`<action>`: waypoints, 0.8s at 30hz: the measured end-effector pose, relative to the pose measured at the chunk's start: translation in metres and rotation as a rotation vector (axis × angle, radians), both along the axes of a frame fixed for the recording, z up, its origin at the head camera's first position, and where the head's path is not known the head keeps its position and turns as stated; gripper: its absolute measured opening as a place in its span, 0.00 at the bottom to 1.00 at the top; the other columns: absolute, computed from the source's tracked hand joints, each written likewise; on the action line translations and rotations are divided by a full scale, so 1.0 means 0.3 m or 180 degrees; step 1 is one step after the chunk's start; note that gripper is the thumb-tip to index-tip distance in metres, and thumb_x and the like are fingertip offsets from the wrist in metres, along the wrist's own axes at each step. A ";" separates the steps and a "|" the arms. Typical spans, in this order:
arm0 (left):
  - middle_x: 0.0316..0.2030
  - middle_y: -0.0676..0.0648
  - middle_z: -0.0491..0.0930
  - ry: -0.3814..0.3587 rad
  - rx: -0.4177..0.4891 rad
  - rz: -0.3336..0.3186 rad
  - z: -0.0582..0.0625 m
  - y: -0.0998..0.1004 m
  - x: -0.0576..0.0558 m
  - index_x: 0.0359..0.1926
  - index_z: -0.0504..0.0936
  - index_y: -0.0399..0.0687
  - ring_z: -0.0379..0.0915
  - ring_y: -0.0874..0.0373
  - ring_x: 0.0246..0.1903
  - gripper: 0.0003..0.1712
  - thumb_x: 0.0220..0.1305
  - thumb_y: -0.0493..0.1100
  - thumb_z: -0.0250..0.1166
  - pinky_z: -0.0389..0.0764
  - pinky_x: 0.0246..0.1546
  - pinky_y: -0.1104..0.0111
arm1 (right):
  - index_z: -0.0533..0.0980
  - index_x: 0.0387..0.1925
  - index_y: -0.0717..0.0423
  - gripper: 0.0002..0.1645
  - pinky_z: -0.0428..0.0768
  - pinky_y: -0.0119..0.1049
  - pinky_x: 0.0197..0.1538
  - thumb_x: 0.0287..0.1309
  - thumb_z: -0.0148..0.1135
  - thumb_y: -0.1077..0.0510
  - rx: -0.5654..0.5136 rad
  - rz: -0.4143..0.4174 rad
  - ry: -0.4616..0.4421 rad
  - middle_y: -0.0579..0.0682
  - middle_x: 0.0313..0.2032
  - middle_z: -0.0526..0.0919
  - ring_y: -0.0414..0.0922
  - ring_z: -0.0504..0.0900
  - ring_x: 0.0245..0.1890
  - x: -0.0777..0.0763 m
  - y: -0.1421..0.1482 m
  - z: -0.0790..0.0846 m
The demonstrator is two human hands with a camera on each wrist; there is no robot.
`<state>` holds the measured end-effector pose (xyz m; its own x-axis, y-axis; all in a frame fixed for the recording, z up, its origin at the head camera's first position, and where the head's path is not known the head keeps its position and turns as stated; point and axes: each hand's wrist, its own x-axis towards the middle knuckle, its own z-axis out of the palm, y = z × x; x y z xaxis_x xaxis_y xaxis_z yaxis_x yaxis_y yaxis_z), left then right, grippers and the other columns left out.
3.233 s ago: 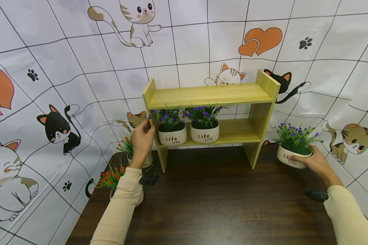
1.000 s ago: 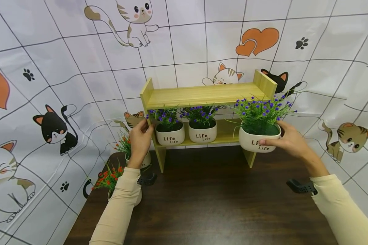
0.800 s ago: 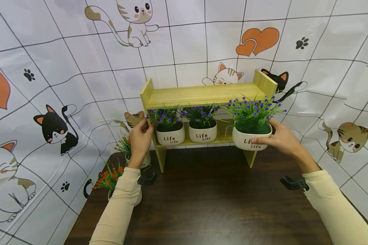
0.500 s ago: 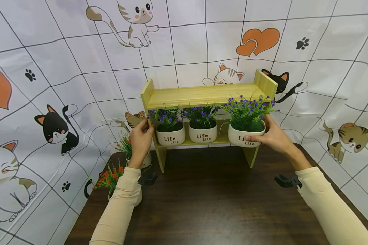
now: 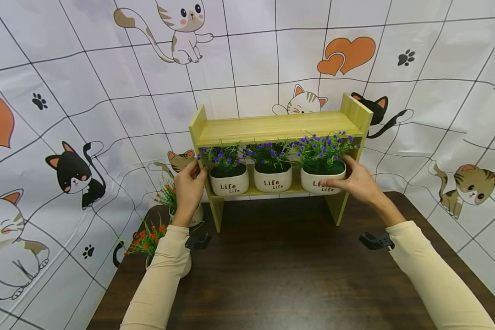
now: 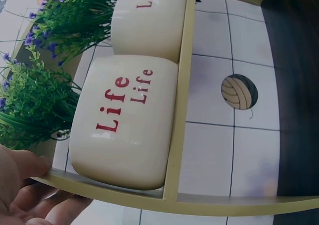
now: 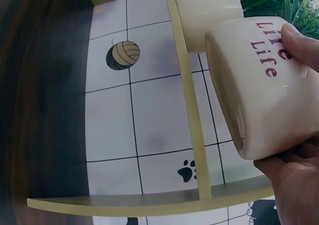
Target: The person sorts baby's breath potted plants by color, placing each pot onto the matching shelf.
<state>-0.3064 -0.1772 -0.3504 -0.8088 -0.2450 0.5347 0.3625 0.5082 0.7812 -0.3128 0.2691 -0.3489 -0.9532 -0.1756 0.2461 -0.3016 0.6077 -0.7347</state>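
Observation:
My right hand (image 5: 358, 180) grips a white pot (image 5: 316, 182) of purple-flowered greenery, thumb across its "Life" lettering and fingers round its right side. In the right wrist view the raised pot (image 7: 269, 100) is slightly tilted, its underside showing, at the front of the lower board of the wooden shelf (image 5: 272, 127). Two similar pots, a left one (image 5: 229, 184) and a middle one (image 5: 273, 179), stand on that board. My left hand (image 5: 189, 188) holds the shelf's left side panel (image 6: 114, 197), thumb on the inner face and fingers outside.
On the dark wooden table (image 5: 280, 275), two pots of red-flowered plants stand at the left: a rear one (image 5: 195, 215) and a front one (image 5: 185, 268), partly hidden by my left arm. A cat-printed tiled wall covering (image 5: 251, 55) rises behind the shelf.
My right hand has carried its potted plant from the table's right side leftward to the shelf's front, then slightly further left and inward. My left hand has stayed on the side panel.

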 end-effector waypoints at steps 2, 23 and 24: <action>0.52 0.36 0.90 -0.0002 -0.0013 0.0009 0.001 0.000 0.001 0.55 0.88 0.38 0.88 0.45 0.57 0.13 0.78 0.39 0.64 0.85 0.47 0.58 | 0.55 0.84 0.54 0.60 0.81 0.38 0.55 0.61 0.78 0.42 -0.0095 0.0075 -0.0019 0.64 0.63 0.81 0.52 0.84 0.55 -0.007 -0.008 -0.006; 0.56 0.34 0.87 0.0037 0.0084 -0.0071 -0.003 -0.001 0.004 0.62 0.85 0.37 0.86 0.42 0.59 0.17 0.78 0.37 0.63 0.87 0.56 0.48 | 0.29 0.84 0.65 0.67 0.47 0.68 0.83 0.73 0.66 0.44 -0.0009 0.0084 -0.0389 0.70 0.84 0.36 0.69 0.40 0.84 -0.067 -0.046 -0.021; 0.56 0.34 0.88 0.0032 0.0088 -0.0071 -0.003 -0.002 0.004 0.61 0.86 0.37 0.86 0.42 0.59 0.17 0.78 0.38 0.63 0.87 0.56 0.48 | 0.29 0.84 0.65 0.67 0.47 0.67 0.83 0.73 0.66 0.46 -0.0042 0.0100 -0.0363 0.70 0.84 0.35 0.69 0.40 0.85 -0.068 -0.047 -0.021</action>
<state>-0.3053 -0.1777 -0.3514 -0.8088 -0.2416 0.5362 0.3816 0.4783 0.7910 -0.3333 0.2550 -0.3553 -0.9693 -0.2031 0.1389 -0.2343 0.5892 -0.7733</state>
